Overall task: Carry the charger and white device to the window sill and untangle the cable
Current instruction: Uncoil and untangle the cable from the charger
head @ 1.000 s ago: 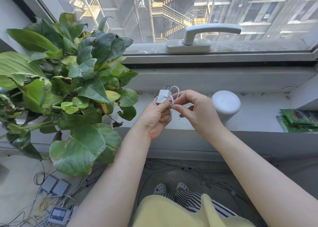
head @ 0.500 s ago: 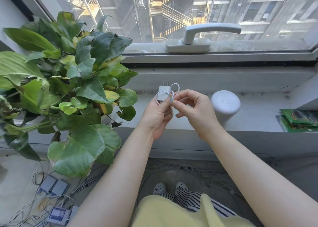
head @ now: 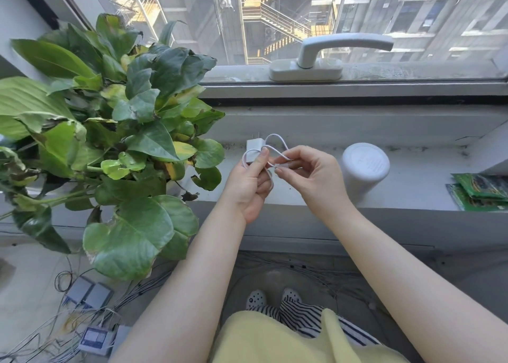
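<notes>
The grey window sill (head: 412, 195) runs beneath the window frame. A white cylindrical device (head: 364, 170) stands upright on it, right of centre. Green packets (head: 479, 192) lie stacked at its far right end. A leafy plant (head: 110, 131) covers its left end.

left arm: bare forearm rose from lower centre toward frame centre | left hand (head: 248, 182): palm faced the camera, fingers curled shut, thumb pressed upward | right arm: entered from lower right | right hand (head: 310, 175): just right of the left, thumb and forefinger pinched together
</notes>
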Tool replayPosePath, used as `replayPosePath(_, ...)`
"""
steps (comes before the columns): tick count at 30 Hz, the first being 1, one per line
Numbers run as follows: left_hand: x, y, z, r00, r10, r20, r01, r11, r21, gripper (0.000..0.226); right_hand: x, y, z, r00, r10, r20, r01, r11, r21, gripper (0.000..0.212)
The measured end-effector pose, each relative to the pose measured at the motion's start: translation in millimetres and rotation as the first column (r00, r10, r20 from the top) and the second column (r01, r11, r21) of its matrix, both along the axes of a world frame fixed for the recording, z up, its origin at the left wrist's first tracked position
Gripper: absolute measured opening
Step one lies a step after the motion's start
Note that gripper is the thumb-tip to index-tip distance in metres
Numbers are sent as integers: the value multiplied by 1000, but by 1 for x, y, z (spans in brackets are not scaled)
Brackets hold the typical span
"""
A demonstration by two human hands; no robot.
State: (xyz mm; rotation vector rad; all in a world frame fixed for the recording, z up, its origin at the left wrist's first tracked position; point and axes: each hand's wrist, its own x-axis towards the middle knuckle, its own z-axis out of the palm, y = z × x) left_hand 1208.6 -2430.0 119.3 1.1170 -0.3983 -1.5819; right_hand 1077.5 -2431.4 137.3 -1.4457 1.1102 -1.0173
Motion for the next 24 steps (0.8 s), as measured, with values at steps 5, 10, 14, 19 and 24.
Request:
replayPosePath(5,-4,4,1,1000,-10,3,10,1000,-14,17,0,2,4,992,-44,117,36,997,70,20)
replayPosePath(10,-7,9,8,990,-28,140,38,997,-70,15,-1,3,7,947,-194,254,112,946,304,33)
replayPosePath(14,-9,10,10,980,-21,199,44,993,-113,9,-2,3,10,925,-198,323,39,898,439,30)
replayPosePath(19,-2,10,11,987,4,163,19,990,-141,20,-3,1,14,935,-241,259,97,878,468,26)
replayPosePath(24,17,2,10,974,227,-15,-227,974,-19,17,-21,5,28,982,-186,-30,187,946,266,37)
